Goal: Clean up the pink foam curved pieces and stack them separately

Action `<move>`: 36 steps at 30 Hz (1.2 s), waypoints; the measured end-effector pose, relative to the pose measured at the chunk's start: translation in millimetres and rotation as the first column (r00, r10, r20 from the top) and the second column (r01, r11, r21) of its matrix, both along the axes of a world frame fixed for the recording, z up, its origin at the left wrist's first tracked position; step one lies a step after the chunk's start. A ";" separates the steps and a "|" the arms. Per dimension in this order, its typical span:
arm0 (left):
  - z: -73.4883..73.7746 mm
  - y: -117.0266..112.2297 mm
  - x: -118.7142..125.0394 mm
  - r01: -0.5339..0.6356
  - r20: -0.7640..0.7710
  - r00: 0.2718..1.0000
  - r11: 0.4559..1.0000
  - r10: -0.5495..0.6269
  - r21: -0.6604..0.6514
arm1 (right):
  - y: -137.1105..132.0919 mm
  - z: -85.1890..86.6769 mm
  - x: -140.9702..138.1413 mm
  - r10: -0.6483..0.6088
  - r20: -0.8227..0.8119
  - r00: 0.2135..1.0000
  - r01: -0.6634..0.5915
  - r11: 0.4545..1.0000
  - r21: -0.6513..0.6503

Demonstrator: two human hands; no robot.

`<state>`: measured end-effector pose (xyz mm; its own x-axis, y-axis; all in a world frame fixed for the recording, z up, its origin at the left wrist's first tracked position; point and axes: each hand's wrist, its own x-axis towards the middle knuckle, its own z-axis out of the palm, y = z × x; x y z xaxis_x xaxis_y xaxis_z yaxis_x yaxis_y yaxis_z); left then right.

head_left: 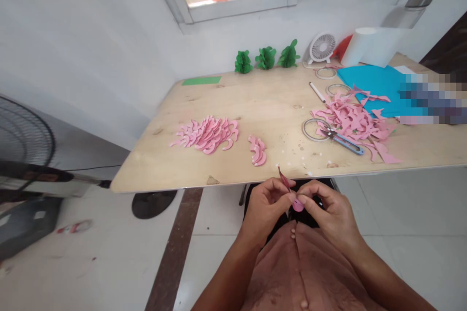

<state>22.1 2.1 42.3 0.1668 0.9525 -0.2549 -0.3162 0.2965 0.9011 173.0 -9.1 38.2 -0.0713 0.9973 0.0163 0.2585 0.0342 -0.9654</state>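
My left hand (265,206) and my right hand (331,208) meet just off the table's front edge, above my lap. Between their fingertips is a small pink paper piece (298,205), pinched from both sides. A darker pink pointed strip (283,178) sticks up from the left fingers; whether it belongs to the same piece I cannot tell. Straight ahead on the table lies a short row of overlapping pink curved cutouts (258,150). Farther left is a larger heap of similar cutouts (207,133).
Pink scraps (352,116) cover the table's right side, with blue-handled snips (345,142), tape rolls (314,129) and a white pen (317,92). Blue sheets (383,90) lie behind. Green paper shapes (265,58) and a small white fan (322,47) stand along the wall. A floor fan (25,131) is left.
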 end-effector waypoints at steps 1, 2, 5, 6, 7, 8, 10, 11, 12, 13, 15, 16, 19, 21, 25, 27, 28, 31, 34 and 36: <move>0.0 0.0 -0.2 0.003 0.008 1.000 1.000 -0.003 0.000 | -0.1 -0.2 0.0 0.001 -0.010 1.000 -0.001 1.000 -0.013; 0.2 -0.1 -0.6 0.009 0.019 1.000 1.000 -0.009 -0.002 | 0.0 -0.5 0.2 0.003 -0.032 0.999 -0.004 0.999 -0.034; 2.0 -0.2 -1.7 0.021 0.040 0.999 1.000 -0.020 -0.008 | 0.7 -1.3 1.3 0.004 -0.147 0.989 -0.022 0.992 -0.120; 2.7 -0.2 -2.0 0.024 0.042 0.999 1.000 -0.024 -0.009 | 1.2 -1.5 1.7 -0.001 -0.192 0.981 -0.027 0.989 -0.145; 3.2 -0.3 -2.2 0.026 0.042 0.999 1.000 -0.026 -0.006 | 1.6 -1.6 2.1 -0.008 -0.231 0.973 -0.031 0.986 -0.164; 3.6 -0.3 -2.4 0.029 0.042 0.999 1.000 -0.028 -0.002 | 2.1 -1.7 2.4 -0.018 -0.263 0.965 -0.029 0.984 -0.177; 4.0 -0.5 -2.5 0.035 0.043 0.998 0.999 -0.035 0.006 | 2.8 -2.1 2.9 -0.047 -0.302 0.952 -0.013 0.981 -0.194; 3.9 -0.6 -2.5 0.035 0.045 0.998 0.999 -0.036 0.009 | 3.1 -2.5 3.1 -0.060 -0.313 0.948 -0.004 0.980 -0.200; 3.8 -0.6 -2.5 0.035 0.046 0.998 0.999 -0.036 0.012 | 3.2 -2.8 3.2 -0.072 -0.319 0.945 0.005 0.979 -0.205; 3.8 -0.6 -2.5 0.035 0.048 0.998 0.999 -0.035 0.014 | 3.3 -3.2 3.3 -0.081 -0.323 0.943 0.012 0.978 -0.210; 3.8 -0.5 -2.3 0.036 0.054 0.998 0.999 -0.037 0.019 | 3.3 -3.7 3.4 -0.084 -0.328 0.941 0.013 0.977 -0.212; 4.0 -0.4 -2.3 0.038 0.055 0.998 0.999 -0.039 0.022 | 3.4 -3.8 3.4 -0.081 -0.329 0.941 0.011 0.978 -0.209; 5.0 0.2 -2.4 0.044 0.050 0.998 0.999 -0.045 0.031 | 3.8 -3.2 3.2 -0.079 -0.329 0.941 0.012 0.980 -0.201; 5.9 0.4 -2.5 0.044 0.046 0.998 0.998 -0.046 0.035 | 4.1 -2.6 3.0 -0.078 -0.318 0.945 0.017 0.982 -0.189; 7.0 0.0 -2.3 0.025 0.046 0.999 0.999 -0.026 0.022 | 3.6 -1.9 2.8 -0.057 -0.244 0.968 0.024 0.991 -0.134; 7.1 -0.2 -2.0 0.014 0.054 0.998 1.000 -0.014 0.010 | 2.9 -1.9 3.0 -0.028 -0.185 0.982 0.011 0.996 -0.092; 7.2 -0.2 -1.9 0.008 0.059 0.998 1.000 -0.008 0.004 | 2.5 -1.8 3.1 -0.009 -0.151 0.988 -0.001 0.998 -0.070; 7.4 0.6 -1.7 -0.029 0.057 0.998 1.000 0.029 -0.006 | 1.6 -0.9 3.3 0.028 -0.061 0.998 -0.029 1.000 -0.012; 7.6 1.8 -1.5 -0.076 0.040 0.996 0.997 0.077 -0.007 | 1.0 -0.2 3.1 0.038 -0.013 0.999 -0.037 0.999 0.015; 7.5 2.0 -1.5 -0.099 0.033 0.995 0.995 0.099 -0.009 | 0.8 -0.5 3.0 0.043 -0.006 0.999 -0.043 0.999 0.015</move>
